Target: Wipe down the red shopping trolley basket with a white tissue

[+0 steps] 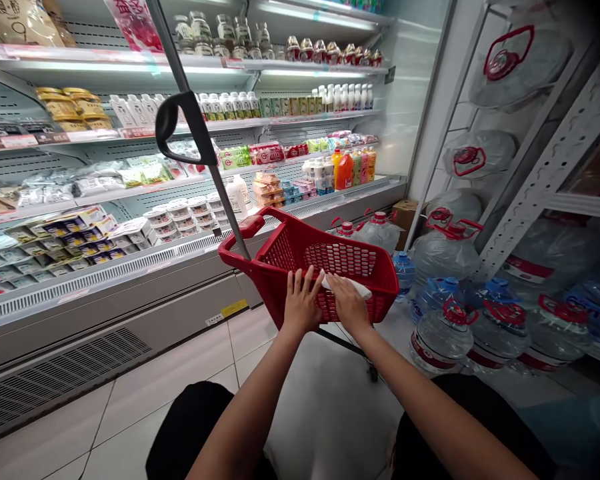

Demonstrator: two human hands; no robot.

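In the head view a red plastic shopping basket point(280, 248) with perforated sides stands on a wheeled frame, a grey pole with a black handle point(200, 130) rising at its left end. My left hand point(303, 303) lies on the near side of the basket, fingers spread, holding nothing. To its right, my right hand point(349, 303) presses a folded white cloth or tissue point(363, 289) against the basket's near rim. Its fingers are close together over the white piece. Nothing shows inside the visible part of the basket.
A refrigerated display point(180, 253) with shelves of yogurt, bottles and packs runs along the left and back. Large water bottles point(443, 333) with red handles stand on the floor at the right, beside a white metal rack point(545, 167). My knees are at the bottom.
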